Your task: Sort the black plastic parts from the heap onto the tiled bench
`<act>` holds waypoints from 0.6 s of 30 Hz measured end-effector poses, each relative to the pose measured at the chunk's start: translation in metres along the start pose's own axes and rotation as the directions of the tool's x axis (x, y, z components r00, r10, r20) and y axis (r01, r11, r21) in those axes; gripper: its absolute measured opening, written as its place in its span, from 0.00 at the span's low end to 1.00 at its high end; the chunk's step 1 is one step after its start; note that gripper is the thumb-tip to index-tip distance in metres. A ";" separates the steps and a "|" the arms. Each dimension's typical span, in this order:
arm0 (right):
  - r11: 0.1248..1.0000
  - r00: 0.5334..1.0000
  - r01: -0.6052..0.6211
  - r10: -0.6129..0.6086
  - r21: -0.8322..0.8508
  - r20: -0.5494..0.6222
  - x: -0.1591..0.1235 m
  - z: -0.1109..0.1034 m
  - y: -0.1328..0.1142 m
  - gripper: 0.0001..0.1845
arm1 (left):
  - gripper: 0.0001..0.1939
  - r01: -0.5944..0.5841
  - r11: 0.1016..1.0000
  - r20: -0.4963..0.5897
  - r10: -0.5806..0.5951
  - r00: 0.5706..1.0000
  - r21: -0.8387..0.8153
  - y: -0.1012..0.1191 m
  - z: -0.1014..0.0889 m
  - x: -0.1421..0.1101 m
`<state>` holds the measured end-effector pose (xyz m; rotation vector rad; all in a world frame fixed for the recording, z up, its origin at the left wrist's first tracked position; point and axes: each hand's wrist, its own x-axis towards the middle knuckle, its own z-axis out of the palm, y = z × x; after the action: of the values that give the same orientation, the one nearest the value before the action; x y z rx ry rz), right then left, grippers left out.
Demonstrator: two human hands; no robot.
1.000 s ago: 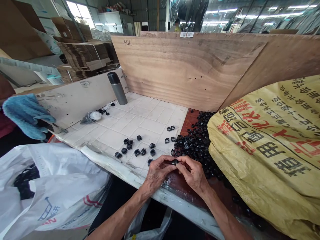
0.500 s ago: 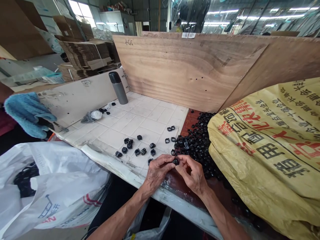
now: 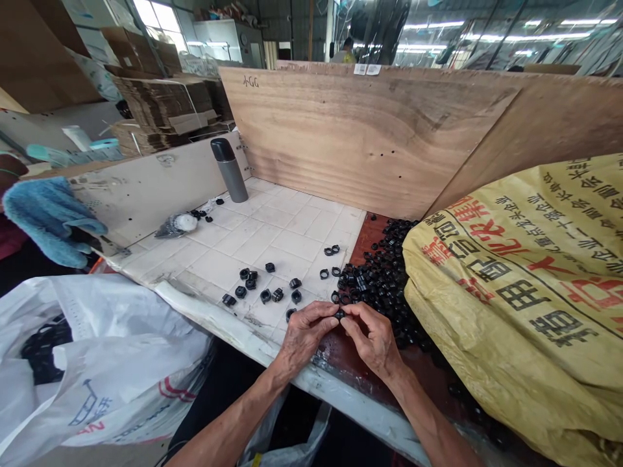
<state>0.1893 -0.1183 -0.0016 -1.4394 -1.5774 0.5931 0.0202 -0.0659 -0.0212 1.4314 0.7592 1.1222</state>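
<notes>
Between my fingertips is a small black plastic ring part [image 3: 339,314], mostly covered by the fingers. My left hand [image 3: 306,332] pinches it from the left, and my right hand [image 3: 372,337] pinches it from the right, both just above the table's front edge. Right beyond the hands lies a big heap of like black ring parts [image 3: 374,279], spread on the dark red surface. Several loose black rings [image 3: 265,296] are scattered on the white tiled top to the left of my hands.
A yellow woven sack [image 3: 511,311] lies at the right against the heap. A grey flask [image 3: 230,172] stands at the back left, near a small plastic bag [image 3: 178,225]. Wooden boards [image 3: 370,136] wall the table. A white sack [image 3: 121,376] holds black parts; a blue cloth [image 3: 48,217] hangs left.
Both hands stay pinched on the small ring part, with only slight finger movement. The whole view has shifted a little.
</notes>
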 end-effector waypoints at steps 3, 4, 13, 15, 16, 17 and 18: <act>0.989 0.993 -0.117 0.116 0.091 0.024 0.001 0.004 -0.003 0.11 | 0.10 -0.130 0.990 0.004 0.130 0.992 0.049 -0.004 0.001 -0.001; 0.973 0.984 -0.180 0.175 0.143 0.045 0.001 0.006 -0.004 0.13 | 0.09 -0.185 0.979 0.016 0.185 0.983 0.080 -0.004 0.001 -0.001; 0.921 0.955 -0.295 0.289 0.254 0.063 0.000 0.011 -0.005 0.19 | 0.16 -0.003 1.000 -0.007 0.003 1.000 0.001 0.002 0.007 -0.005; 0.954 0.980 -0.197 0.190 0.228 0.050 -0.001 0.010 -0.004 0.15 | 0.16 0.092 0.989 -0.028 -0.095 0.995 -0.118 0.001 0.007 -0.004; 0.961 0.985 -0.174 0.165 0.214 0.056 -0.002 0.009 -0.003 0.14 | 0.15 0.101 0.985 -0.024 -0.106 0.994 -0.143 0.000 0.006 -0.003; 0.964 0.985 -0.173 0.164 0.203 0.061 -0.002 0.009 -0.002 0.13 | 0.14 0.098 0.985 -0.016 -0.101 0.995 -0.146 -0.001 0.006 -0.003; 0.961 0.981 -0.192 0.181 0.200 0.070 -0.002 0.009 -0.001 0.11 | 0.13 0.088 0.987 -0.007 -0.090 0.996 -0.137 -0.002 0.006 -0.003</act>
<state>0.1811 -0.1184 -0.0053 -1.4329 -1.3821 0.8845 0.0248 -0.0705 -0.0237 1.2642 0.7345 1.0947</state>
